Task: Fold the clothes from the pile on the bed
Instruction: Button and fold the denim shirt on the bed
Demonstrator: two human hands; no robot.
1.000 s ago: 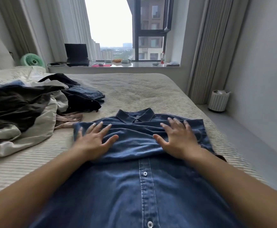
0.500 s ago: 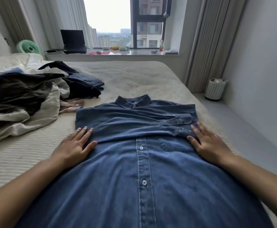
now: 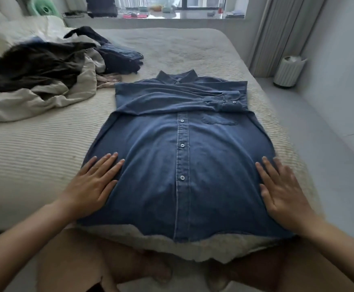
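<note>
A: Two bare hands lie flat on a blue denim button-front shirt (image 3: pixel 184 157), spread face up on a cream ribbed bedspread (image 3: pixel 35 148). The left hand (image 3: pixel 92 186) presses the shirt's left edge, the right hand (image 3: pixel 281 190) its right edge; fingers straight, grasping nothing.

B: And the shirt itself?

A: Collar toward the window, both sleeves folded across the chest, hem at the near edge of the bed.

B: The rest of the clothes?

A: A loose pile of dark and beige garments (image 3: pixel 45 74) sits at the far left of the bed, near the shirt's shoulder.

B: The room?

A: A cluttered grey window ledge (image 3: pixel 193 15) beyond the bed, a green fan (image 3: pixel 44 8) at far left, pleated grey curtains (image 3: pixel 277 34) and a white ribbed bin (image 3: pixel 287 70) on the floor at right.
</note>
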